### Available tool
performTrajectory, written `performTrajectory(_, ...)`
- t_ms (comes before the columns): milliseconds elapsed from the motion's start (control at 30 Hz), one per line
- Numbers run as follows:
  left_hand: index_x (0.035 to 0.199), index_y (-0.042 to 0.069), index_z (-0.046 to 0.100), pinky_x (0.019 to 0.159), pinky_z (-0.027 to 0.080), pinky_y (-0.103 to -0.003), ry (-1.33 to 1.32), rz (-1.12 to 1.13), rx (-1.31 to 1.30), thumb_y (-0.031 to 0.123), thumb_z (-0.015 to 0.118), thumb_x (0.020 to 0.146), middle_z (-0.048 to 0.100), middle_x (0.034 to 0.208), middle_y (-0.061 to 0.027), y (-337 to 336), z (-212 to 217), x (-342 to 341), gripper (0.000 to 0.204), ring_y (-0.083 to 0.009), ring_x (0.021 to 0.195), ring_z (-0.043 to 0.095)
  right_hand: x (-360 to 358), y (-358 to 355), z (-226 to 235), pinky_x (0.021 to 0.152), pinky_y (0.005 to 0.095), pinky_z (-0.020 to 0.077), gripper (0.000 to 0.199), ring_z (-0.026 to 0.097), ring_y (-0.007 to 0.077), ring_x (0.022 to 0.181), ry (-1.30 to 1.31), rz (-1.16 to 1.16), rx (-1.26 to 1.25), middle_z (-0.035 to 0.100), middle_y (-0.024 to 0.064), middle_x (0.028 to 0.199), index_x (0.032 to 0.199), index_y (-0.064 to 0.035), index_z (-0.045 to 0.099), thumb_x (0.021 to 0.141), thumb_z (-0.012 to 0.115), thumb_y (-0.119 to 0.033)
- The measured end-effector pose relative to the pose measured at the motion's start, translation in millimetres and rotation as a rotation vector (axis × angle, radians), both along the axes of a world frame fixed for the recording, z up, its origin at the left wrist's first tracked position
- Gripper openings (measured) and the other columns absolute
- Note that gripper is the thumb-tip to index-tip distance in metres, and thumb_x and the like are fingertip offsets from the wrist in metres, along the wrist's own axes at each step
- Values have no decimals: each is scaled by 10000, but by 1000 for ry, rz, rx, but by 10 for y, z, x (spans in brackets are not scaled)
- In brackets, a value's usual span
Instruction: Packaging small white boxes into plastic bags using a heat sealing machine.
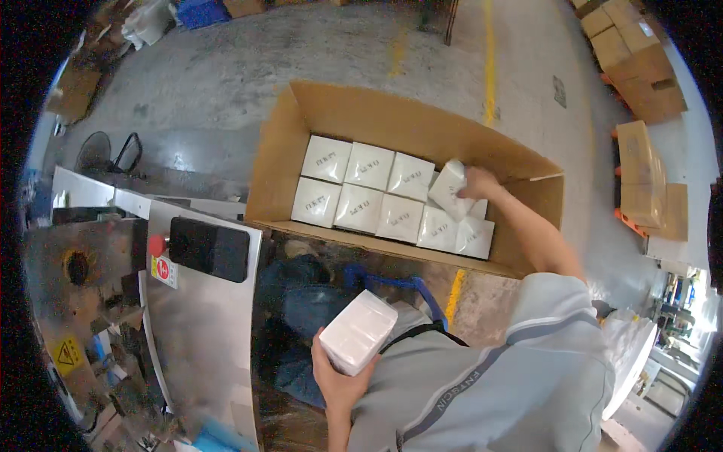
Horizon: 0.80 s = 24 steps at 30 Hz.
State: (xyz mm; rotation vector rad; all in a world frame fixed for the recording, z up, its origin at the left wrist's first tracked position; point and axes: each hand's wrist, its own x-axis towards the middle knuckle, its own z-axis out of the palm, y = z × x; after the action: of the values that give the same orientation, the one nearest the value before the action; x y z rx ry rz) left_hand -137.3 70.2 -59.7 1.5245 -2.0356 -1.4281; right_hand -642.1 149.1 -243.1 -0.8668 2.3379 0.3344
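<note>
My left hand (340,380) is wrapped round a white wrapped pack (360,331), held in front of my body above my lap. My right hand (480,186) reaches into an open cardboard box (260,177) and grips another white pack (450,192), which is tilted among the others. Inside the box, several like packs stand in two rows, with white square tops bearing dark print; one of them, a white pack (314,200), sits at the near left corner. The right hand's fingertips are partly hidden behind the pack it grips.
A metal machine table (203,324) stands at my left, with a black phone (209,248) and a red button (157,245) on it. A fan (94,153) is beyond it. Stacked cartons (640,181) line the right side. Yellow lines (489,60) mark the concrete floor.
</note>
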Motion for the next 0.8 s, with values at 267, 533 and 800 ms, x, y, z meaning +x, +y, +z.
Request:
performTrajectory(267, 1399, -47, 397, 998, 452, -426, 41, 74, 15, 209, 953, 565, 557, 1291, -229, 115, -113, 136, 1034, -350, 1189, 566, 119, 1041, -917, 804, 356, 529, 459, 665, 218, 912, -333, -804, -702, 702, 113, 1086, 1179, 57, 649, 904, 719, -304)
performTrajectory(533, 1404, -42, 396, 993, 456, -425, 42, -43, -77, 202, 954, 559, 559, 1293, -227, 45, -66, 111, 1041, -348, 1178, 571, 90, 1594, -1172, 962, 410, 493, 1026, 635, 331, 1128, -215, -8, -65, 653, 245, 1224, 1271, 61, 594, 647, 767, -735)
performTrajectory(800, 1403, -41, 400, 995, 453, -426, 12, -15, -33, 217, 958, 547, 561, 1287, -226, 132, -56, 111, 1054, -352, 1172, 571, 3, 1270, -1197, 907, 396, 534, 954, 653, 340, 1047, -404, 278, 528, 674, 224, 1136, 1158, 27, 627, 427, 940, -499)
